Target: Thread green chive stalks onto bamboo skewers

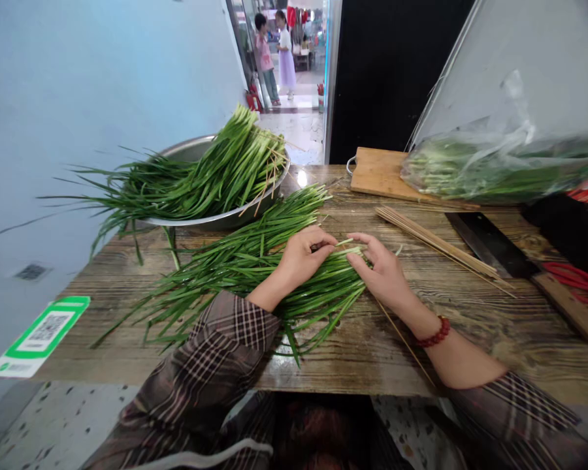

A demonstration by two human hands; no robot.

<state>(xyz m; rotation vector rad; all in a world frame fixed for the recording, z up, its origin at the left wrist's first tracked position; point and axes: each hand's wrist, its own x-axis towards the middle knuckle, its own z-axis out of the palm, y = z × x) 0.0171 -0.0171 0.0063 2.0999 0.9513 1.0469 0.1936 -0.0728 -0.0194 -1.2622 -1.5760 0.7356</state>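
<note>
A loose pile of garlic chives (245, 267) lies on the wooden table, pale ends to the right. Over that end, my left hand (306, 256) is closed, thumb and index finger pinching a chive stalk. My right hand (379, 264) faces it from the right, its curled thumb and index finger at the pale tips of the same stalks. One thin bamboo skewer (404, 339) slants from below my right hand toward the table's front edge; whether that hand touches it I cannot tell. My fingers partly hide the stalk ends.
A metal basin (210, 219) at back left holds skewered chives (215, 173). Farther right are a bundle of bamboo skewers (436, 245), a cleaver (494, 248), a cutting board (379, 171), and a plastic bag of greens (504, 166). Two people (277, 59) stand beyond the doorway.
</note>
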